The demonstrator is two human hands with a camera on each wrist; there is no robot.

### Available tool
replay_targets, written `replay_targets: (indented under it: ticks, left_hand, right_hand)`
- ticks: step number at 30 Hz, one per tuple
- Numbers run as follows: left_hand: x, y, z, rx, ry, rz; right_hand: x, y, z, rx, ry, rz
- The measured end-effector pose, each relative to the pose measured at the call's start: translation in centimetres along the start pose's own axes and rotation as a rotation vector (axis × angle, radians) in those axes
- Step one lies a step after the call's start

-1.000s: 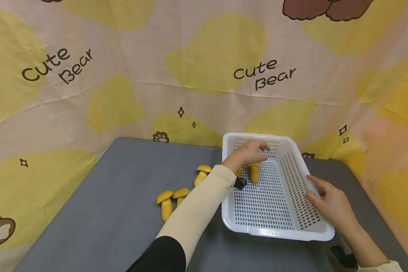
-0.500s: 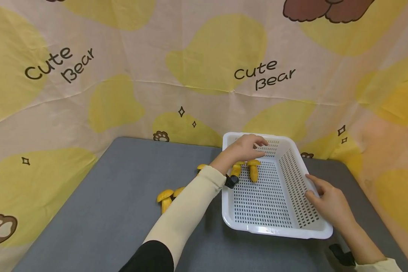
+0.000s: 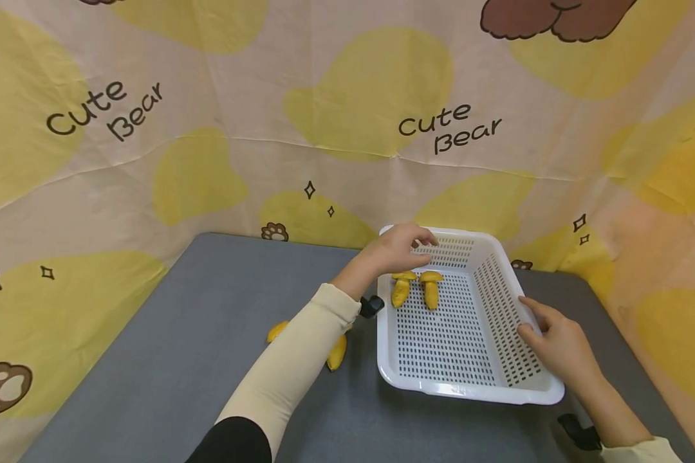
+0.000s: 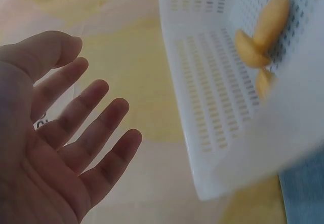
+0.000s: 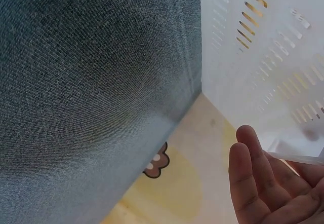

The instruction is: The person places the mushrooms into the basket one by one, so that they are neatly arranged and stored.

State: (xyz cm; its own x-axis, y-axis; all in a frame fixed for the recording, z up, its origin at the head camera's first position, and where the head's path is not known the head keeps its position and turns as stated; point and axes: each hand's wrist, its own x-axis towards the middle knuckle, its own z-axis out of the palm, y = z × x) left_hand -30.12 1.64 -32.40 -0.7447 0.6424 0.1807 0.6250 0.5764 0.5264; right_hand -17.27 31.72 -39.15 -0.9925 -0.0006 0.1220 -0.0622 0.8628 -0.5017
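A white perforated plastic basket (image 3: 475, 393) stands tilted on the grey table at right. Two yellow mushrooms (image 3: 431, 294) lie side by side in its far left part; they also show through the left wrist view. Over the basket's far left corner is my left hand (image 3: 396, 249), fingers spread and slightly bent, with nothing in it. My right hand (image 3: 564, 347) holds the right rim, thumb on the inner side and fingers below the rim in the right wrist view. More yellow mushrooms (image 3: 337, 352) lie on the table, partly hidden behind my left sleeve.
The grey table (image 3: 150, 360) ends at a patterned cloth backdrop (image 3: 347, 96) printed with words and paw marks. My left forearm in its cream sleeve (image 3: 289, 366) crosses the table left of the basket.
My left hand has drawn back leftward from above the mushrooms toward the basket's left rim, uncovering both of them. My right hand stays on the right rim.
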Motion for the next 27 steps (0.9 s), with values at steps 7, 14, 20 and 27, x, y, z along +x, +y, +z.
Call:
replay_targets:
  ticks: [7,14,20,27]
  left_hand:
    - [-1.8,-1.5,-1.0,-0.002,0.016,-0.023]
    - [-3.1,-3.2,-1.7,0.032,0.037,-0.058]
    - [-4.4,-4.4,-1.9,0.014,0.038,-0.149]
    - [-5.7,-5.7,-1.9,0.018,0.03,-0.237]
  right_hand:
    - [0.0,-0.1,-0.1,-0.004,-0.007,0.004]
    - [-0.1,-0.3,-0.2,-0.006,0.002,-0.007]
    - [-0.1,-0.2,-0.3,0.001,-0.007,-0.003]
    - [-0.2,-0.2,-0.3,0.003,-0.006,-0.008]
